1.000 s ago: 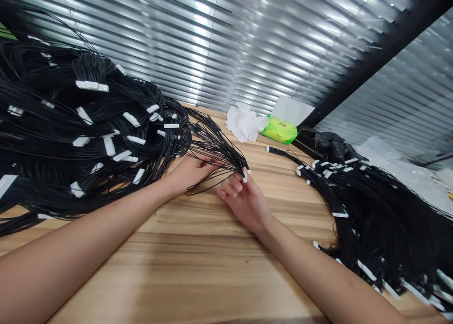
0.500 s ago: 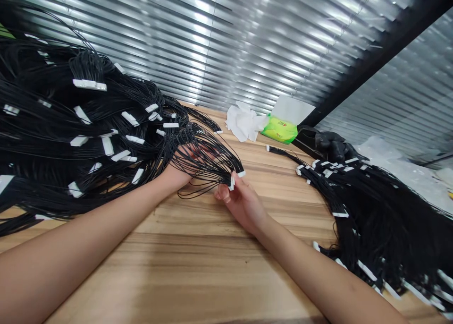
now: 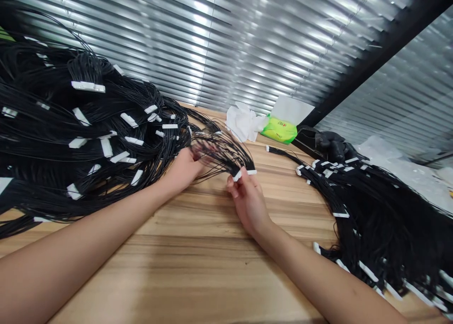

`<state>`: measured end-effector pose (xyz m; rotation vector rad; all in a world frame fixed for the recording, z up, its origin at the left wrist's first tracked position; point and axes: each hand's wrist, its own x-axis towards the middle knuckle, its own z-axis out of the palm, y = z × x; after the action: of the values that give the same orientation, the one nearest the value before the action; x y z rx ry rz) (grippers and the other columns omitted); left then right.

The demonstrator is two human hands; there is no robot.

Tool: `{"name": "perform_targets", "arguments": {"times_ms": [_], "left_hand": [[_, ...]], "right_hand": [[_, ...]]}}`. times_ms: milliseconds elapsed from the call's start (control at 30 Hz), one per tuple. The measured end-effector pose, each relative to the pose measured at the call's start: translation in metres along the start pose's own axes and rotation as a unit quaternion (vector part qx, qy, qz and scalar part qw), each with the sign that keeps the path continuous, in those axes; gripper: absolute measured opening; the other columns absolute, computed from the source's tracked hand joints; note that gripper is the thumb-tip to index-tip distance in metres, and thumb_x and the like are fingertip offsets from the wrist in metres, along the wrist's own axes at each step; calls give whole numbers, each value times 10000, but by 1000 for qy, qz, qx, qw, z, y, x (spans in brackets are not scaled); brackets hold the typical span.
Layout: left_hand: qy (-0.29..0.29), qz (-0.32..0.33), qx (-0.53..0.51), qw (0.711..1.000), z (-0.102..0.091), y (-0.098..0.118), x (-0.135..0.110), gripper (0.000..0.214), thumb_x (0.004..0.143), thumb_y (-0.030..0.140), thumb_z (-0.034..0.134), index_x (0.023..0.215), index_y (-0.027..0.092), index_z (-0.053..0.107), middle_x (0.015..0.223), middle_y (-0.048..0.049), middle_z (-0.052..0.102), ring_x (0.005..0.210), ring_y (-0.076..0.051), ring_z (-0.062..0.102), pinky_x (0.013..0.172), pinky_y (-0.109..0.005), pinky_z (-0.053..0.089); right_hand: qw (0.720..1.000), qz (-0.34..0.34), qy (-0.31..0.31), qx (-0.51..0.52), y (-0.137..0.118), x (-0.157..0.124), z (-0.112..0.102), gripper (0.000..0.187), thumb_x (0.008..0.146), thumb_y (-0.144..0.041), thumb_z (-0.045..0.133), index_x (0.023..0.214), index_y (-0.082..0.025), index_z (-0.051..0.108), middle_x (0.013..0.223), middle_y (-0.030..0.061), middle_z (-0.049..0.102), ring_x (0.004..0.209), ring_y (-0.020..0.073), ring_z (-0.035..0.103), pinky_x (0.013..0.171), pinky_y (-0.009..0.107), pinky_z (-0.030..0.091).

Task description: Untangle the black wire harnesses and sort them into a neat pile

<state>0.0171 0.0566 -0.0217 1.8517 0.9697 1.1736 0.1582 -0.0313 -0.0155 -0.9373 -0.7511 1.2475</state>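
Observation:
A big tangled pile of thin black wire harnesses with white connectors (image 3: 81,125) covers the left of the wooden table (image 3: 198,258). One fan of black wires (image 3: 221,151) ends in a white connector (image 3: 244,174). My right hand (image 3: 247,201) pinches that connector end from below, fingers closed on it. My left hand (image 3: 186,168) reaches into the same wires near the pile, its fingers blurred and threaded among the strands. A second heap of harnesses (image 3: 375,220) lies on the right.
At the back of the table sit crumpled white tissue (image 3: 242,122) and a green tissue pack (image 3: 281,129). A black glove (image 3: 329,144) rests by the right heap. Closed metal blinds run behind the table.
My right hand has lifted the connector end up and slightly right. My left hand moved back toward the pile, combing through the wires, which now fan out higher off the table.

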Motion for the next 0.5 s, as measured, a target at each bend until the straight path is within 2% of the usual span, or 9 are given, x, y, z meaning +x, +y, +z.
{"name": "perform_targets", "arguments": {"times_ms": [67, 200, 300, 400, 500], "left_hand": [[4, -18, -16, 1000, -2, 5, -2, 257, 837, 359, 605, 993, 162, 660, 986, -56, 702, 892, -187, 631, 810, -330, 513], [12, 21, 34, 999, -5, 16, -7, 138, 812, 321, 643, 829, 192, 689, 1049, -35, 701, 1015, -188, 608, 959, -354, 430], [14, 69, 110, 991, -6, 21, -11, 182, 856, 340, 596, 778, 203, 686, 946, -15, 727, 944, -180, 628, 934, -354, 414], [-6, 104, 185, 977, -6, 25, -16, 206, 906, 366, 538, 889, 223, 685, 785, 19, 734, 798, -156, 640, 857, -333, 397], [-17, 131, 217, 967, -6, 27, -20, 216, 937, 373, 503, 1021, 249, 659, 628, 59, 707, 699, -138, 635, 809, -309, 383]], "right_hand": [[998, -27, 55, -5, 0, 3, -2, 309, 740, -463, 679, 653, -200, 543, 607, -30, 584, 484, 84, 320, 500, 250, 289], [992, -50, 103, -44, 1, 6, -7, 310, 759, -467, 665, 678, -186, 562, 624, -25, 596, 479, 78, 319, 487, 250, 265], [990, -65, 106, -73, 2, 5, -9, 331, 770, -494, 648, 686, -183, 570, 646, -12, 621, 479, 81, 328, 486, 252, 274], [987, -78, 102, -92, 3, 5, -9, 342, 777, -508, 638, 689, -184, 576, 638, -10, 625, 475, 86, 325, 482, 253, 282], [986, -80, 93, -112, 3, 4, -9, 350, 784, -515, 630, 683, -184, 583, 610, -17, 605, 475, 89, 323, 480, 251, 284]]}}
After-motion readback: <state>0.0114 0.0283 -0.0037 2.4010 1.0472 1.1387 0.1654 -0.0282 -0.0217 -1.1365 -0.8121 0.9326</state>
